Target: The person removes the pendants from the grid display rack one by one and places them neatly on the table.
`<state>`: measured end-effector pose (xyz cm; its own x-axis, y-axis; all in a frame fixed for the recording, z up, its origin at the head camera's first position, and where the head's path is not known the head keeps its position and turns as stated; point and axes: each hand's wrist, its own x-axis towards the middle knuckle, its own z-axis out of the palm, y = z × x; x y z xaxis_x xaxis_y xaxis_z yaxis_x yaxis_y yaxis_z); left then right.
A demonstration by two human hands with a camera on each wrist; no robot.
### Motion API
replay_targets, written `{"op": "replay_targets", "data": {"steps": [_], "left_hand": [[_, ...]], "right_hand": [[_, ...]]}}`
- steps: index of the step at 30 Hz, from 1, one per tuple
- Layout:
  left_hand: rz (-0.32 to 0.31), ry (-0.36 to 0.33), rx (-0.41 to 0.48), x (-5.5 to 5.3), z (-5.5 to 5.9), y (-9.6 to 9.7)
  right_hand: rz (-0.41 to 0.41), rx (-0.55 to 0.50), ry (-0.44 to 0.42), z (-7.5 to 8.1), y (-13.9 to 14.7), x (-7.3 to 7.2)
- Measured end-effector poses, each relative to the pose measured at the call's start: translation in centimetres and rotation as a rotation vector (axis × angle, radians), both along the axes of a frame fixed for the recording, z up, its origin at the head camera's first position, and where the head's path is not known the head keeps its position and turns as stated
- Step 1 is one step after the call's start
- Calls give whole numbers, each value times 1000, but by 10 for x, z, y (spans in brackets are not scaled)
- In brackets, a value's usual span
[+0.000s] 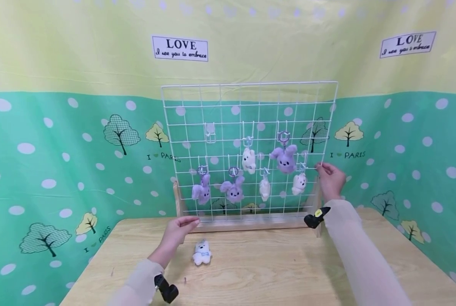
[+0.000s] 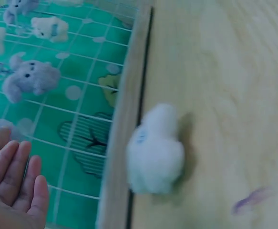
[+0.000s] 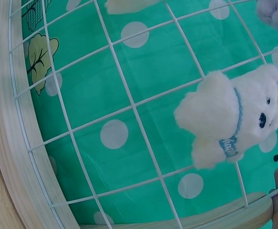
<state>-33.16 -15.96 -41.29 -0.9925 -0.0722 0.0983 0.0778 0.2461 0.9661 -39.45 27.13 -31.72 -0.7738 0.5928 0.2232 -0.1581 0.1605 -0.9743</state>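
Observation:
A white wire grid [image 1: 249,85] stands in a wooden base [image 1: 251,224]. From its hooks hang three purple bunny plush keychains, one of them the upper right bunny [image 1: 285,160], and three white bear plush keychains, including the bear nearest the right edge [image 1: 299,184]. My right hand [image 1: 331,180] pinches the grid's right edge wire; its fingers show behind that wire in the right wrist view. Low at the grid's left corner is my left hand [image 1: 177,233], fingers fairly straight, with nothing visible in it. Another white bear plush [image 1: 202,253] lies face up on the table beside that hand.
An unfilled clear hook [image 1: 210,135] hangs on the upper left of the grid. The wooden table [image 1: 258,267] runs in front of the base. Behind stands a green and yellow curtain [image 1: 79,140] with dots and trees. A small purplish mark [image 2: 251,199] shows on the tabletop.

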Motion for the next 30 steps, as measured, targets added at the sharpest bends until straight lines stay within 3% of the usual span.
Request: {"op": "replay_targets", "data": {"steps": [6, 14, 22, 30], "left_hand": [[23, 66, -11, -1, 35, -8], [78, 182, 39, -12, 73, -11], [104, 244, 19, -26, 97, 1], [94, 250, -14, -35, 107, 19]], "right_hand": [[-5, 4, 14, -2, 0, -3], [-13, 18, 9, -1, 1, -3], [-7, 14, 7, -1, 2, -4], [-3, 0, -4, -2, 2, -4]]}}
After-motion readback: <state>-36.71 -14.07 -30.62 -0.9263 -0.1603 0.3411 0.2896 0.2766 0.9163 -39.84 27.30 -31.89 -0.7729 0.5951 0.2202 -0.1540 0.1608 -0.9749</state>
